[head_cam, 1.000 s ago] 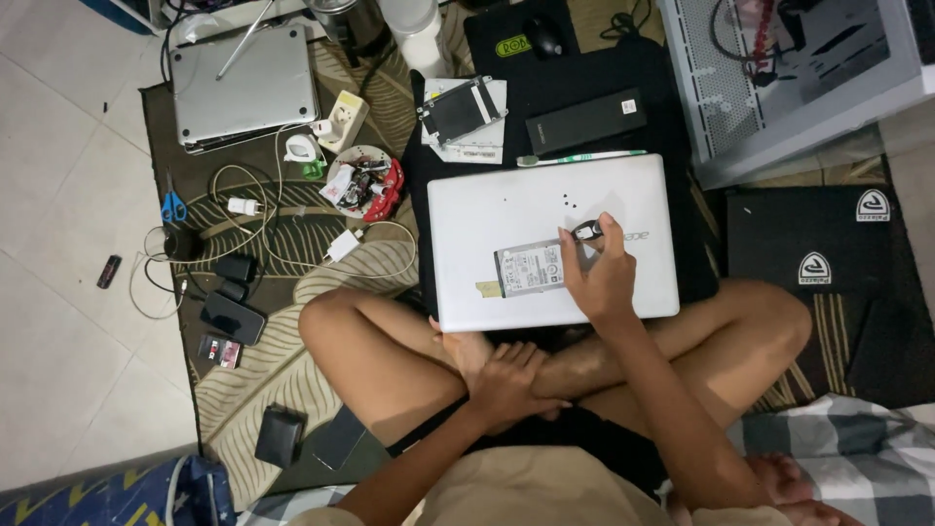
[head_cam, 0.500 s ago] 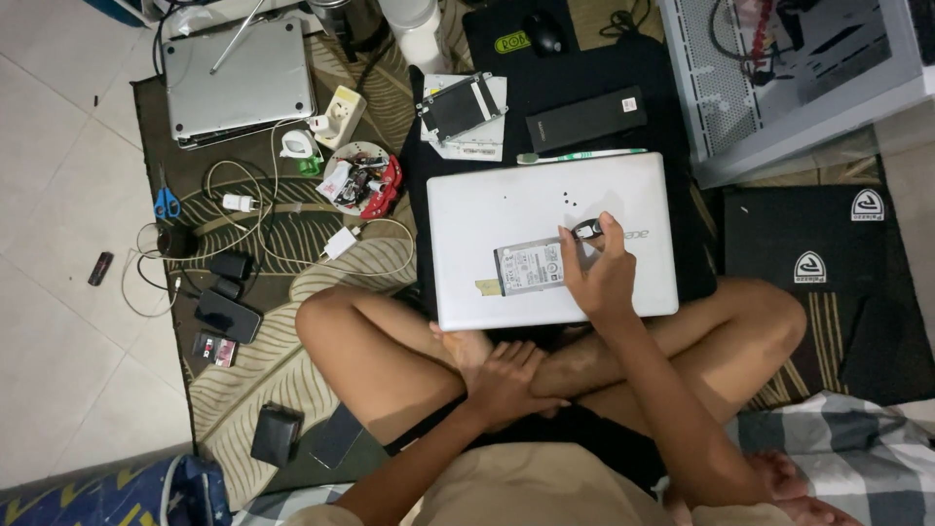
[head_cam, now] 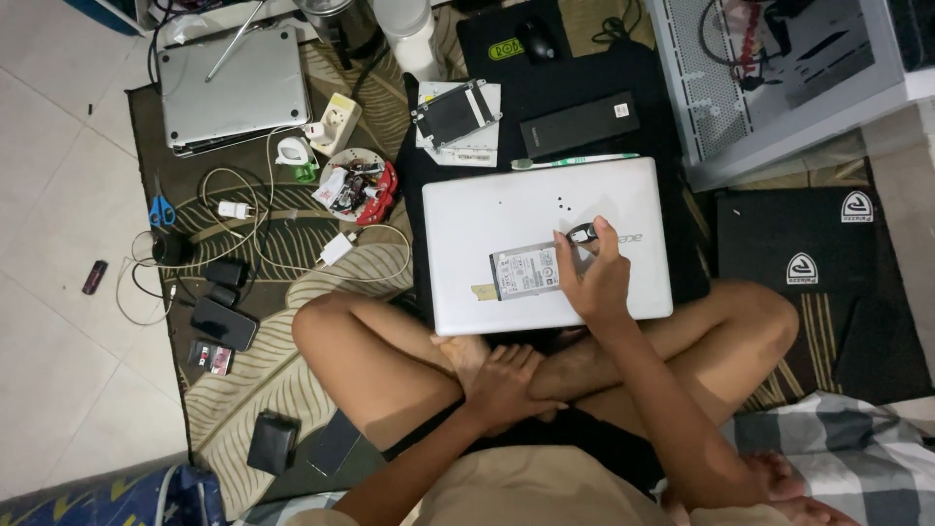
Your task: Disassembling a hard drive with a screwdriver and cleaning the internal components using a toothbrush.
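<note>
A closed white laptop [head_cam: 506, 209] lies across my crossed legs. On its lid rests a silver hard drive [head_cam: 524, 271]. My right hand [head_cam: 594, 278] sits at the drive's right end, fingertips pinched on a small dark connector piece [head_cam: 581, 234]. My left hand [head_cam: 506, 385] rests on my crossed ankles below the laptop, fingers curled over the leg, holding nothing.
A grey laptop [head_cam: 234, 88] lies at top left, a drive caddy [head_cam: 455, 112] and black box [head_cam: 579, 124] behind the white laptop. Cables, chargers, scissors [head_cam: 161, 209], phones [head_cam: 222, 321] and a wallet [head_cam: 272, 441] litter the mat. A white computer case [head_cam: 779, 78] stands at top right.
My right hand has stayed on the connector at the drive's end, and my left hand has not moved. The view has only shifted slightly.
</note>
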